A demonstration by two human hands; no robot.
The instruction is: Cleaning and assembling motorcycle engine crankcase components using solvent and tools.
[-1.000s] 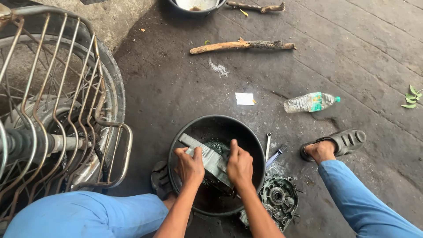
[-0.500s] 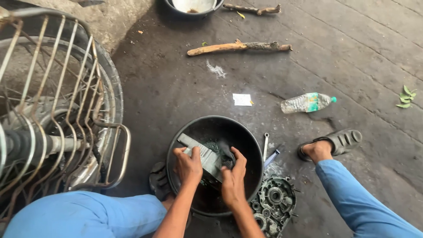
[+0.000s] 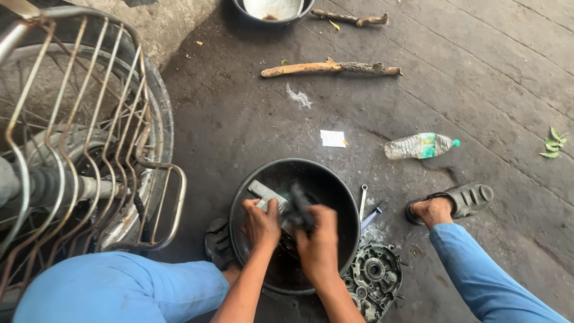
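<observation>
Gripping one grey metal part (image 3: 267, 195), two hands: left hand (image 3: 261, 224), right hand (image 3: 318, 242), over one black basin (image 3: 326, 173).

Open floor beyond basin (image 3: 335, 179); wheel guard (image 3: 89, 137) crowds left, engine casing (image 3: 373, 281), wrench (image 3: 363, 200) close right.

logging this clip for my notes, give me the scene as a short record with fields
setting: dark concrete floor, seen from above
left hand: holds a grey metal part over the black basin
right hand: grips a dark, blurred tool against that part
beside basin: wrench, engine casing
farther off: plastic bottle, wooden stick, paper scrap
left side: wheel with wire guard
feet: sandal on the foot at right
</observation>
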